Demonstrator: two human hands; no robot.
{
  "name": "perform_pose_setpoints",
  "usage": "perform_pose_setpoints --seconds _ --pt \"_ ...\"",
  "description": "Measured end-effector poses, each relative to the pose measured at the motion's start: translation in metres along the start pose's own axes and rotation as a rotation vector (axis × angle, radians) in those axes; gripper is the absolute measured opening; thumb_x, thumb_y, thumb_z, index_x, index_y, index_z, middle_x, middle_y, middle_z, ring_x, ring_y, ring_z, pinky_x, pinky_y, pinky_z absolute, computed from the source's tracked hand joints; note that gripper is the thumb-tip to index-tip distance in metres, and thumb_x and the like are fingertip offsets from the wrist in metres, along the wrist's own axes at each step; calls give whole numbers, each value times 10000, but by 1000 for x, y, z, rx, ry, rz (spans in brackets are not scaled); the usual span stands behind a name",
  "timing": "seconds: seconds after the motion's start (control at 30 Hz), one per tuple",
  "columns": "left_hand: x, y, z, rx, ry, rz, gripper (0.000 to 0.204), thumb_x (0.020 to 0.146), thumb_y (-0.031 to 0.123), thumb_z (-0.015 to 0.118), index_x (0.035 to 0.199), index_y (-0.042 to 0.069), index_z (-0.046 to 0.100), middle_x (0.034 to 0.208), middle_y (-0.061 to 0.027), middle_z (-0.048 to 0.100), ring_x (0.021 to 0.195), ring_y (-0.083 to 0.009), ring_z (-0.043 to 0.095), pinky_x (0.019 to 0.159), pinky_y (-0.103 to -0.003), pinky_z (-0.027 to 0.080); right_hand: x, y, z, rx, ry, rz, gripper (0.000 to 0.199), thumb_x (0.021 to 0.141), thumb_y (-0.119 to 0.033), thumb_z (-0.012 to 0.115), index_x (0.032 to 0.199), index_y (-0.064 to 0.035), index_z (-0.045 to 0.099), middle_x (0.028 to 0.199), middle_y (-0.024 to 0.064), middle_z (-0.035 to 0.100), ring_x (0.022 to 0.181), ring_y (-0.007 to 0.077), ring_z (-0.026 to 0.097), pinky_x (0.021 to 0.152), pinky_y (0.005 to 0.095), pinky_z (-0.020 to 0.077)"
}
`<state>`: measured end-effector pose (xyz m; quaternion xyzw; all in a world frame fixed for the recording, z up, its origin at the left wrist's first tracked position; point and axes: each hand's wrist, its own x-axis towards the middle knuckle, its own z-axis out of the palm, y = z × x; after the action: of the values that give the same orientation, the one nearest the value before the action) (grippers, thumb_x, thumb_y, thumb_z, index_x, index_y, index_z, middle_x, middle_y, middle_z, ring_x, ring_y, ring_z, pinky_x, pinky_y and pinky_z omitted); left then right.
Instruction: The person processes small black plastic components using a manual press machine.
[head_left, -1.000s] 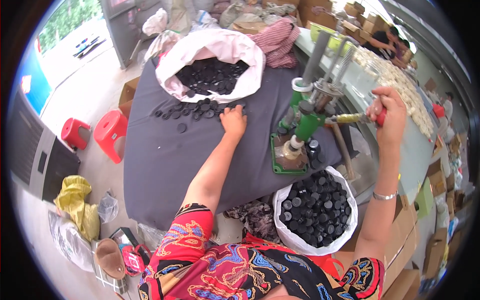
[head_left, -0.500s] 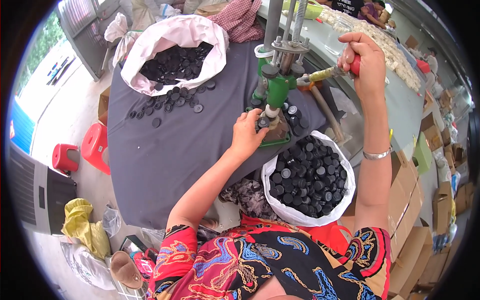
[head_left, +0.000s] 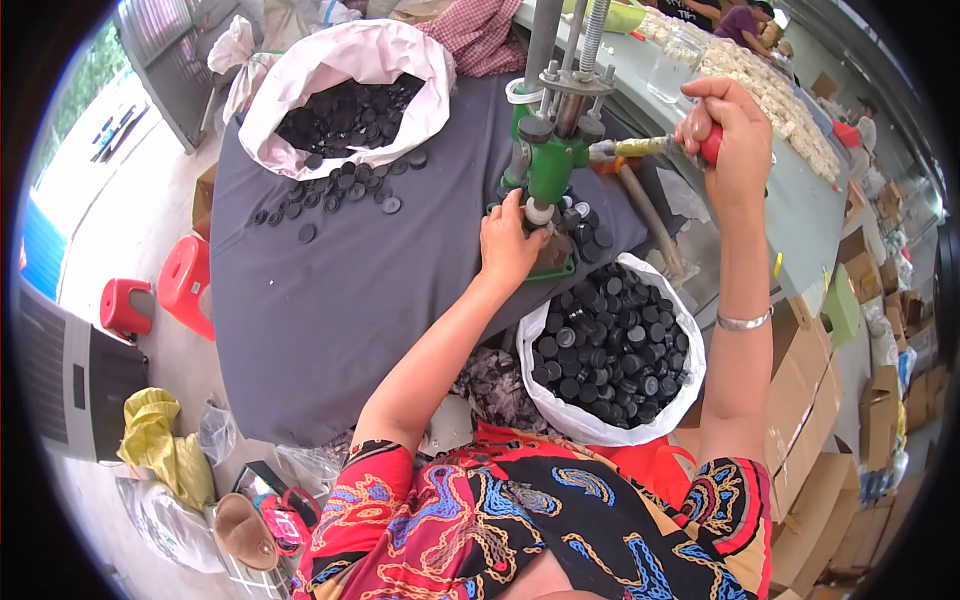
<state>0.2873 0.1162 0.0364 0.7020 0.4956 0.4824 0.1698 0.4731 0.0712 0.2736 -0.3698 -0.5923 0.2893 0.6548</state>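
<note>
A green hand press (head_left: 548, 168) stands on a grey cloth-covered table (head_left: 350, 300). My left hand (head_left: 512, 240) is at the foot of the press, fingers pinched around a small part under its ram. My right hand (head_left: 722, 130) grips the red handle of the press lever (head_left: 650, 147), raised to the right. A white bag of black round caps (head_left: 608, 350) sits just below the press near my lap. A second white bag of black caps (head_left: 345, 100) lies open at the far left, with several caps spilled (head_left: 335, 190) on the cloth.
Red plastic stools (head_left: 185, 285) stand on the floor at left. Cardboard boxes (head_left: 810, 400) are stacked at right. A long bench with pale small parts (head_left: 760, 80) runs behind the press. A yellow bag (head_left: 160, 445) lies on the floor.
My left hand came back from the spilled caps at the far bag to the base of the press. My right hand stays on the lever handle. The view has tilted closer.
</note>
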Motion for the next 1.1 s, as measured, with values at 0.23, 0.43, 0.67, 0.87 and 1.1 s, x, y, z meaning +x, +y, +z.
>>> perform_pose_setpoints --seconds 0.23,0.43,0.67,0.87,1.1 --pt "-5 -7 -9 -35 42 -12 722 663 115 778 1301 36 450 1088 -161 651 1018 -353 588 868 -436 470 -91 46 -3 35 10 -267 190 901 -46 436 925 55 595 603 46 500 529 115 489 591 278 462" --pt "-13 -28 -24 -54 43 104 631 694 81 732 1276 36 493 1096 -154 648 1022 -338 590 894 -427 472 -149 100 -11 -38 65 -500 185 933 -63 439 885 49 578 580 41 494 534 125 486 779 385 494" --pt "28 -106 -63 237 243 64 448 746 24 630 1189 11 560 1151 -190 613 1007 -370 586 877 -448 476 -80 28 -6 -4 -34 -179 199 903 -42 420 899 57 593 565 26 471 503 112 462 615 285 454" --pt "82 -149 -58 500 243 -37 377 772 25 577 1150 23 566 1188 -198 580 961 -383 614 807 -463 522 5 -6 3 43 -53 48 196 892 -53 434 925 47 599 554 13 441 477 106 425 571 294 435" --pt "121 -164 -48 725 51 -183 264 791 81 586 1052 40 592 1063 -195 593 904 -330 640 731 -405 553 17 -4 9 22 -39 40 223 848 -60 400 914 34 592 545 14 417 460 109 399 535 289 415"
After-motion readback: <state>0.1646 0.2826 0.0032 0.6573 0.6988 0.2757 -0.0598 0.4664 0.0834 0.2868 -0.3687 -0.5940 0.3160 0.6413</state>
